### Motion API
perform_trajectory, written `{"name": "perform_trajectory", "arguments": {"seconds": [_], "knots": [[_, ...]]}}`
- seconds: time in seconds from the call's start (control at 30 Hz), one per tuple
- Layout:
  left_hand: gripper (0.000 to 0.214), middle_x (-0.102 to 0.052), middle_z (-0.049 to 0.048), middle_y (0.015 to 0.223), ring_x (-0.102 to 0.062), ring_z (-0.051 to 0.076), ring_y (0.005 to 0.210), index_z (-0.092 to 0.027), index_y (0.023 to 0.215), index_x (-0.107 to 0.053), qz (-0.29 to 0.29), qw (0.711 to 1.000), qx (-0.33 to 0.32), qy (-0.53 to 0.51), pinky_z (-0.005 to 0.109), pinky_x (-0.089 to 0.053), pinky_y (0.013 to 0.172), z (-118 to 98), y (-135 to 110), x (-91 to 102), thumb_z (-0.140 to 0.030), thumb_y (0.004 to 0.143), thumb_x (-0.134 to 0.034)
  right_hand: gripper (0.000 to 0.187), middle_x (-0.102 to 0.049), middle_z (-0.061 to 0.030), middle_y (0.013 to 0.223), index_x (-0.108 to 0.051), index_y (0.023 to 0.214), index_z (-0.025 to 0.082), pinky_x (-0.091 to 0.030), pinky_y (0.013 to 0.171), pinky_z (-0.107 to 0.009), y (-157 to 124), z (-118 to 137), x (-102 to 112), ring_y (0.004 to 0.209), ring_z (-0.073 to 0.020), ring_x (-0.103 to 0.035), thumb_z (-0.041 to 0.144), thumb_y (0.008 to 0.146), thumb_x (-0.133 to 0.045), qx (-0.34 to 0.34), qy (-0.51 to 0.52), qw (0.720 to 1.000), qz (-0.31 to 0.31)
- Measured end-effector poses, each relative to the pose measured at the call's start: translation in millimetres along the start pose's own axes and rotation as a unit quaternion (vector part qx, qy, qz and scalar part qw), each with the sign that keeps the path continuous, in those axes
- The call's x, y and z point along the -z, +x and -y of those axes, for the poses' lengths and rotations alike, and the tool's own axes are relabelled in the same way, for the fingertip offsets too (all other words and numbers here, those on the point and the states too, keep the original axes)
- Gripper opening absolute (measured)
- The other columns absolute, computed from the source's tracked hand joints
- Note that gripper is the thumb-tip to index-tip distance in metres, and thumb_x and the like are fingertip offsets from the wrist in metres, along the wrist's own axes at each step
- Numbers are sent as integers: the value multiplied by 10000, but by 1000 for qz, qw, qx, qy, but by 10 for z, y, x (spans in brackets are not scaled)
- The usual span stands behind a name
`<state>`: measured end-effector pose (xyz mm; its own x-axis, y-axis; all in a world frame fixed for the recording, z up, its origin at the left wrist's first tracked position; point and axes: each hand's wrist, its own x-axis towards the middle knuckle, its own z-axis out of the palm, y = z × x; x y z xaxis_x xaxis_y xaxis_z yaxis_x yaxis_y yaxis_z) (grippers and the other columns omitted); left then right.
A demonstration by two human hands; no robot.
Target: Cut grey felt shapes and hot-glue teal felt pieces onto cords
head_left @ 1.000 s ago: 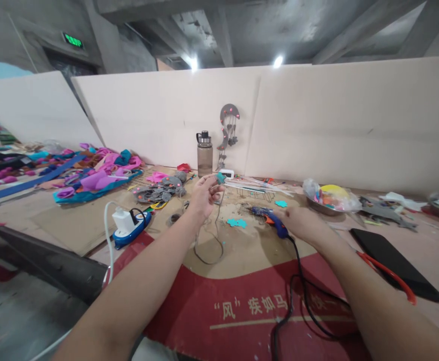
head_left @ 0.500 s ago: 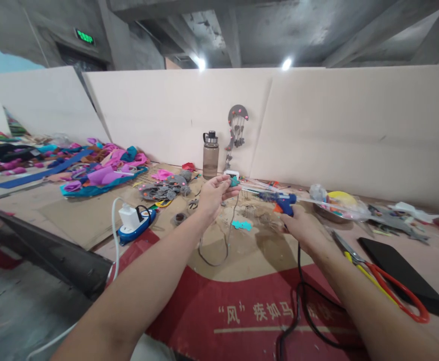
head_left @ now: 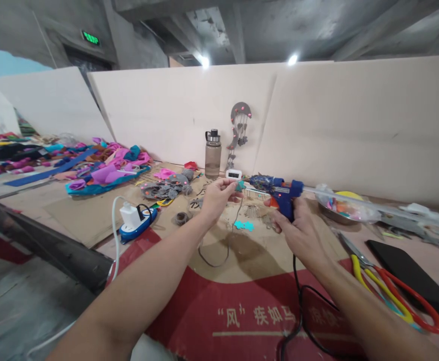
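Observation:
My left hand (head_left: 215, 196) pinches a small teal felt piece (head_left: 239, 186) with a grey cord (head_left: 225, 245) hanging from it down to the cardboard. My right hand (head_left: 298, 228) grips the handle of a blue hot glue gun (head_left: 279, 190), raised off the table. Its nozzle points left at the teal piece, almost touching it. A clear glue stick (head_left: 370, 203) sticks out of the gun's back to the right. The gun's black cable (head_left: 298, 301) runs down toward me. Teal felt cut-outs (head_left: 243, 225) lie on the cardboard below the hands.
A water bottle (head_left: 212, 154) and a grey hanging ornament (head_left: 239, 128) stand at the back wall. A blue power strip with a white plug (head_left: 135, 220) lies left. Scissors (head_left: 387, 281), a black tablet (head_left: 411, 273) and a bowl of coloured bits (head_left: 342, 206) are right. Felt scraps (head_left: 102, 168) pile far left.
My right hand picked the glue gun up from the table and raised it, bringing the nozzle left to the teal piece. My left hand kept holding the piece and shifted slightly right.

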<state>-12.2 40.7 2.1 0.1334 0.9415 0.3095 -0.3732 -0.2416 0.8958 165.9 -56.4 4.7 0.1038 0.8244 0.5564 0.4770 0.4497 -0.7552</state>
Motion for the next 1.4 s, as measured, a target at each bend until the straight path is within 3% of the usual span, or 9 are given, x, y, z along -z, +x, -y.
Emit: {"name": "perform_trajectory", "arguments": {"seconds": [0.17,0.47,0.97,1.4], "knots": [[276,-668,31,744,-679,130,599,-122,837,-611,1,1000,4,15,194,-485,471,1,2,-5,-356,747,-727,286,-640,-108,1080,-519,1119,222,-490,855,-428,13,53,21,954,-268,-614,358,867,-527,61,-130,989,-16],[336,-661,31,755,-702,152,643,-124,833,-626,18,999,-20,26,185,-476,450,34,-2,-2,-421,721,-735,353,-671,-134,1001,-531,1168,175,-492,754,-395,-13,161,59,874,-284,-640,378,886,-468,73,-251,965,-3],[335,-658,27,697,-707,164,643,-124,783,-614,2,998,-35,57,193,-511,458,-4,-24,-25,-430,722,-736,251,-676,-135,887,-572,1048,173,-467,670,-356,-38,264,51,779,-274,-641,324,875,-469,72,-310,948,2],[337,-658,26,707,-707,164,634,-126,803,-616,4,997,-36,69,208,-525,470,-3,-24,-19,-435,730,-731,247,-672,-122,857,-568,1049,203,-483,671,-388,-33,219,41,757,-286,-639,350,875,-470,89,-271,959,-7]]}}
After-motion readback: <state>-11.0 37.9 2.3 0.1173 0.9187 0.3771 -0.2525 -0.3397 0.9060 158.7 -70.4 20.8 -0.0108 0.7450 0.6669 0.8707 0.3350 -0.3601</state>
